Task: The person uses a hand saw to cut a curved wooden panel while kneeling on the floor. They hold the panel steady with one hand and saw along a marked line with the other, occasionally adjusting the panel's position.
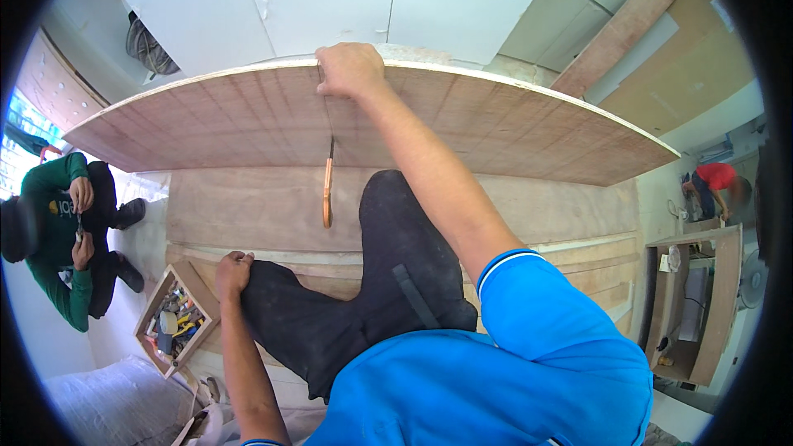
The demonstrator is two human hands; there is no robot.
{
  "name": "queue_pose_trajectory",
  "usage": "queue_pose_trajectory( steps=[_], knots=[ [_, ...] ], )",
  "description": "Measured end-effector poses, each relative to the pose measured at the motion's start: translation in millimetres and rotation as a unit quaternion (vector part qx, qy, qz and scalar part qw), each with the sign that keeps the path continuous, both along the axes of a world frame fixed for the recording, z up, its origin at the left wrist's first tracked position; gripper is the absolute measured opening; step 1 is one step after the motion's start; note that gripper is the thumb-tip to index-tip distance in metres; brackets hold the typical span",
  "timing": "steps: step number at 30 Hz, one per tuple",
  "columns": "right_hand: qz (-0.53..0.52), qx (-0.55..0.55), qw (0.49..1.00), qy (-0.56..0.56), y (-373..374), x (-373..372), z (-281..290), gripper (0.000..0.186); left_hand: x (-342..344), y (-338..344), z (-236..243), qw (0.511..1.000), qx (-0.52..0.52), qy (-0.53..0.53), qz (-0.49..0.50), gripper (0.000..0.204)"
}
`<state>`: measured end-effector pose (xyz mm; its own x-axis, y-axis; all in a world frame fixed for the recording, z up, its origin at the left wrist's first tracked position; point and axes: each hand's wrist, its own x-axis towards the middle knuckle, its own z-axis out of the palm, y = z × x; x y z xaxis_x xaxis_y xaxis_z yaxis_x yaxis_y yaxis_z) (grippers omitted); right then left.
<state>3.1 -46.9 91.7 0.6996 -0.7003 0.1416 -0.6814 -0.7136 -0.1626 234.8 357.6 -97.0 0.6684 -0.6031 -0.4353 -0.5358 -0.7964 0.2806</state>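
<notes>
A long plywood board (248,116) stands on its edge across the space ahead of me, its pale top edge bowed by the lens. My right hand (351,70) grips that top edge near the middle, fingers over the far side. Beside the hand, a thin dark line runs down the board. At its lower end is what looks like a handsaw (328,194) seen edge-on, with an orange handle and a narrow dark blade; neither hand touches it. My left hand (235,272) rests on my left knee with its fingers curled, and nothing shows in it.
Under me lies a wooden sheet (239,206) with strips beside it. A wooden box of tools (175,322) stands at left, near a seated person in green (58,223). At right are an open wooden cabinet (702,306) and a person in red (717,182). White panels (330,0) stand beyond.
</notes>
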Motion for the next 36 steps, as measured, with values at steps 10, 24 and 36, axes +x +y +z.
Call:
queue_pose_trajectory(
  steps=[10, 24, 36],
  knots=[
    [-0.005, -0.026, 0.999, 0.040, 2.1, -1.8, -7.6, 0.047, -30.8, -13.3, 6.5, 0.988, 0.090, -0.067, -0.108, 0.053],
    [0.022, -0.063, 0.998, 0.005, -23.2, 6.2, -18.3, 0.046, -150.8, -161.2, -65.7, 0.935, -0.275, 0.212, -0.074, 0.087],
    [0.010, -0.048, 0.999, -0.001, -16.7, 5.1, -19.0, 0.047, -158.7, -191.5, -38.1, 0.902, -0.386, 0.160, -0.105, 0.059]
  ],
)
